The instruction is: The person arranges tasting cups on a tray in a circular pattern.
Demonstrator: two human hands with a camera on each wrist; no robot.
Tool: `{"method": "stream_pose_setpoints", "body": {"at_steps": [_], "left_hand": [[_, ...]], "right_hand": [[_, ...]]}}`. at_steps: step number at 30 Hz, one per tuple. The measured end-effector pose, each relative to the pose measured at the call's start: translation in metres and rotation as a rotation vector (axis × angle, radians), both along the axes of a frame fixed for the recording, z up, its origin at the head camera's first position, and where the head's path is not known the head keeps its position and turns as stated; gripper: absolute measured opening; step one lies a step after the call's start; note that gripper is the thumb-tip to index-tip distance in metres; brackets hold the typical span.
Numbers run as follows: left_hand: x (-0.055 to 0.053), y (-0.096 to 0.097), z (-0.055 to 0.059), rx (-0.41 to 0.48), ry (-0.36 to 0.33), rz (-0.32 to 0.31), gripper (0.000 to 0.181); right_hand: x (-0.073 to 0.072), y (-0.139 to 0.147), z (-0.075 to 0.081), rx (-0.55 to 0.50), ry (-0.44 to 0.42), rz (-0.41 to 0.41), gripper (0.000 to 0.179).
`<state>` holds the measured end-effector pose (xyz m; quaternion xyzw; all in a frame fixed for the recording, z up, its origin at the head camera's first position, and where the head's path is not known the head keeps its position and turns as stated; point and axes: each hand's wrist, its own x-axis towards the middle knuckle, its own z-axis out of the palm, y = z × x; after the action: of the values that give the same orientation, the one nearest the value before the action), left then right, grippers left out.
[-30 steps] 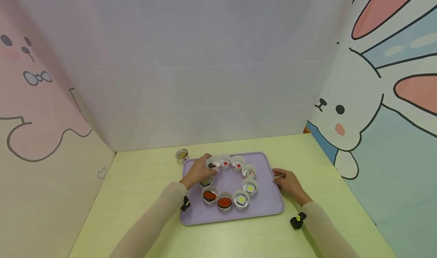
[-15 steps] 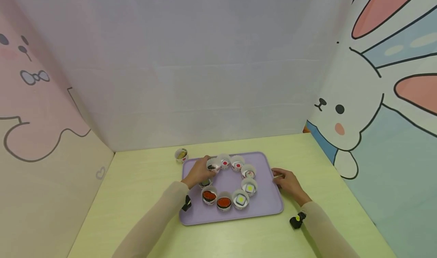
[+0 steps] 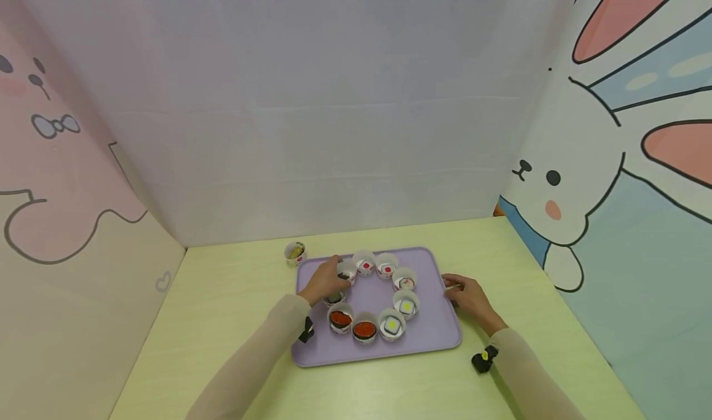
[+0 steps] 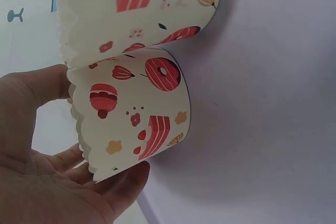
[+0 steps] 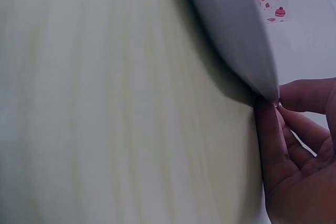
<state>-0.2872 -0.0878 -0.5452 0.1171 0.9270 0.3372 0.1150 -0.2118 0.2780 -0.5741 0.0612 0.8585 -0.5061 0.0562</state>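
Observation:
On a purple tray (image 3: 439, 336), several patterned paper baking cups form a ring. My left hand (image 3: 324, 281) grips the paper cup (image 3: 347, 268) at the ring's back left, with thumb and fingers on opposite sides in the left wrist view. That cup (image 4: 142, 106) stands against a neighbouring cup (image 4: 152, 9) there; its contents are out of sight in that view. My right hand (image 3: 468, 295) is at the tray's right edge, pinching the rim (image 5: 257, 72) between thumb and fingers in the right wrist view.
Toy-like sushi pieces sit in the cups, such as a red-topped one (image 3: 364, 330) and a yellow-centred one (image 3: 392, 325). Another filled cup (image 3: 295, 254) stands on the table (image 3: 233, 321) off the tray's back left corner. Printed cloth walls enclose the table behind and beside.
My left hand and its cup have shifted slightly towards me within the ring. My right hand stays at the tray's right rim.

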Motion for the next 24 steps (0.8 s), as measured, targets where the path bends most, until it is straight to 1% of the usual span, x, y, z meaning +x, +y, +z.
{"method": "stream_pose_setpoints", "body": {"at_steps": [8,17,20,24], "left_hand": [[0.0001,0.0015,-0.0016,-0.018,0.018,-0.016,0.07],[0.0025,-0.0015,-0.003,-0.035,0.029,-0.001,0.066],[0.0036,-0.0037,-0.0042,-0.052,0.026,0.012,0.065],[0.0062,-0.0066,-0.0025,-0.061,0.014,0.034,0.066]], "right_hand": [[-0.0002,-0.0006,-0.0002,0.015,0.007,-0.005,0.048],[0.0003,-0.0013,0.0007,0.03,0.004,-0.004,0.048],[0.0005,-0.0015,0.0005,0.032,0.0,-0.009,0.048],[0.001,-0.0018,0.0005,0.021,-0.008,-0.012,0.048]]}}
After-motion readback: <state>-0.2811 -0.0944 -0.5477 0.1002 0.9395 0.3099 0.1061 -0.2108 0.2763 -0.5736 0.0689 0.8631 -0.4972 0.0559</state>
